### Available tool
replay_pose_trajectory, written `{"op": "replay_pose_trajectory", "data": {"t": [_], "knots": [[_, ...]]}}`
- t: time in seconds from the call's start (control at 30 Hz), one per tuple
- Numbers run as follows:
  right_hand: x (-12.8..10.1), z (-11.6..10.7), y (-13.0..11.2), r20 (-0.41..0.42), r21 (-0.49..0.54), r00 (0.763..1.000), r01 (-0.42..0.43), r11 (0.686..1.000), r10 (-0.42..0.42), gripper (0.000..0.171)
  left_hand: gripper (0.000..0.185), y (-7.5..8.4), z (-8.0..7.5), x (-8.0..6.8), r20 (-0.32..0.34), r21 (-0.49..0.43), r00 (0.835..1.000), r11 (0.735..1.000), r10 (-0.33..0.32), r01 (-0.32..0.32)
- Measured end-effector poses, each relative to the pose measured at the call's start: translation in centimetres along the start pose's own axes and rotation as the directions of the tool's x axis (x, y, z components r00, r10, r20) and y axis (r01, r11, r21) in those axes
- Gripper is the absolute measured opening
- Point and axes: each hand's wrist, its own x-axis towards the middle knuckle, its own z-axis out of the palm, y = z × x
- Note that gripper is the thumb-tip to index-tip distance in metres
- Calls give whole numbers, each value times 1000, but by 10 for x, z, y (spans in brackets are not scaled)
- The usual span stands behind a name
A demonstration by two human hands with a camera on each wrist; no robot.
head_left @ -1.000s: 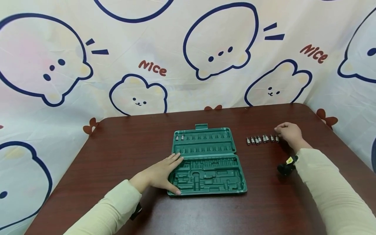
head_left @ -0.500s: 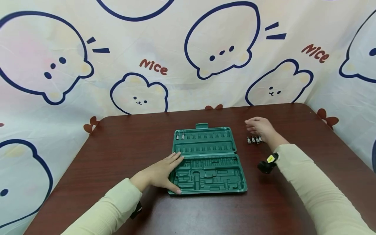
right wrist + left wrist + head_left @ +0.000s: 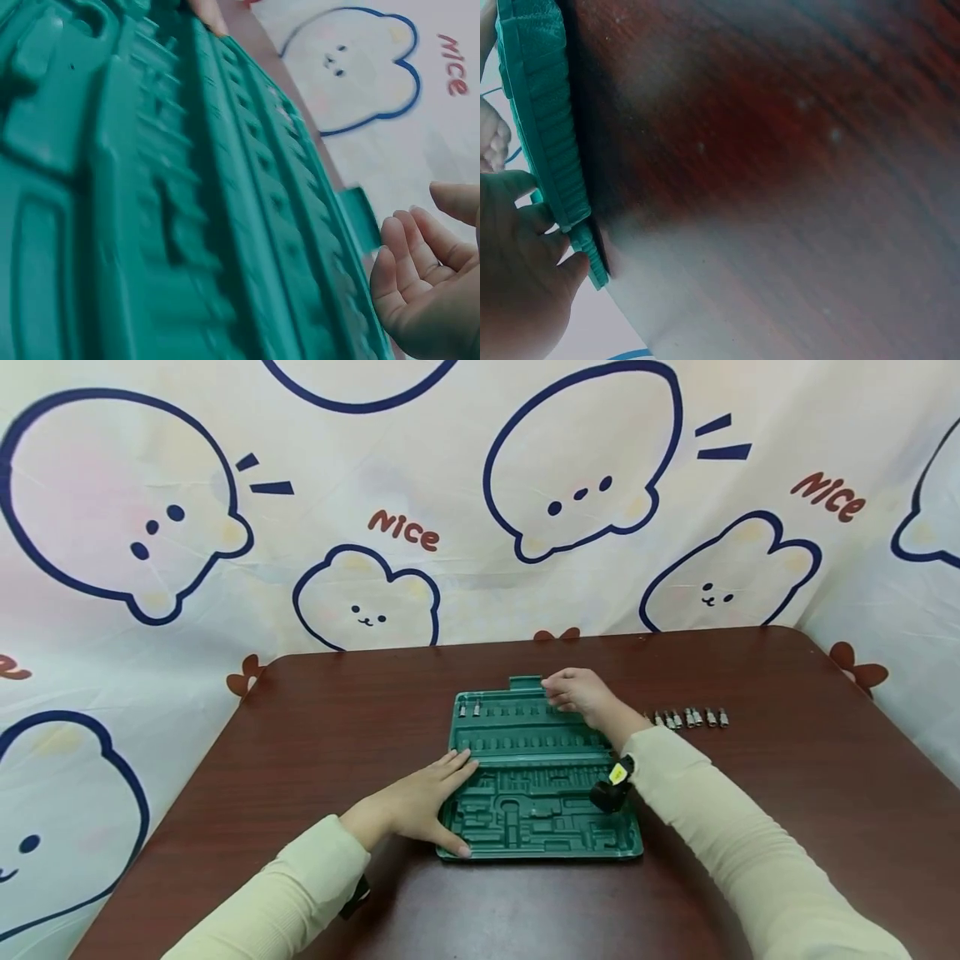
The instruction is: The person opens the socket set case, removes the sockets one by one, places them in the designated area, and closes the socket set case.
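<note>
A green tool case (image 3: 540, 856) lies unfolded on the dark wooden table. Two small metal sockets (image 3: 477, 708) stand at the left end of its lid's upper row. My left hand (image 3: 412, 802) rests on the case's left edge, fingers spread; in the left wrist view, fingers lie along its side. Above the lid's far edge, near the green latch (image 3: 525, 682), is my right hand (image 3: 588, 697). Its fingers are loosely bent and the thumb stands apart in the right wrist view, with nothing seen between the tips. Several more sockets (image 3: 693, 718) stand in a row right of the case.
The table (image 3: 360, 710) has a patterned cloth (image 3: 480, 585) behind it. Black wrist cameras (image 3: 611, 795) hang beneath the sleeves. The right forearm (image 3: 720, 810) passes over the case's right edge and hides part of the socket row's left end.
My right hand has moved left, from the right end of the socket row, over the row, to the lid's far edge. The left hand stays on the case. The view has shifted slightly.
</note>
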Motion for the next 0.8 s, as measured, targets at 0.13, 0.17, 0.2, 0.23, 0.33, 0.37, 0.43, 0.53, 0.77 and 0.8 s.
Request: {"op": "replay_pose_trajectory", "data": {"t": [0.13, 0.17, 0.2, 0.23, 0.33, 0.37, 0.43, 0.53, 0.77, 0.8], "knots": [[9, 20, -1, 38, -26, 999, -14, 1000, 15, 31, 109, 0, 0, 0, 0, -11, 1000, 1000, 2, -2], [11, 24, -1, 44, -30, 999, -13, 999, 14, 31, 109, 0, 0, 0, 0, -9, 1000, 1000, 2, -2], [14, 29, -2, 49, -39, 999, -7, 999, 9, 30, 109, 1, 0, -1, -1, -9, 1000, 1000, 1, -1], [16, 33, -3, 55, -48, 998, 2, 999, 1, 30, 109, 1, 0, -1, -1, -7, 1000, 1000, 2, -2], [22, 45, -4, 71, -86, 997, 42, 995, -36, 28, 109, 1, -1, -1, -3, -2, 1000, 1000, -1, 1], [24, 49, -5, 72, -102, 996, 52, 993, -45, 28, 109, 1, -1, -1, -3, -1, 1000, 1000, -2, 2], [27, 56, -5, 75, -138, 995, 69, 988, -59, 27, 109, 2, -2, 0, -2, -2, 1000, 1000, -3, 3], [32, 64, -6, 68, -187, 996, 74, 979, -63, 25, 109, 1, -2, 0, 2, 5, 1000, 1000, -5, 5], [42, 75, -5, 79, -335, 996, 72, 939, -49, 25, 109, 1, -2, 0, 5, 20, 1000, 1000, -2, 2], [43, 76, -5, 82, -355, 996, 70, 932, -44, 24, 109, 1, -3, 0, 5, 19, 1000, 1000, 0, 0]]}}
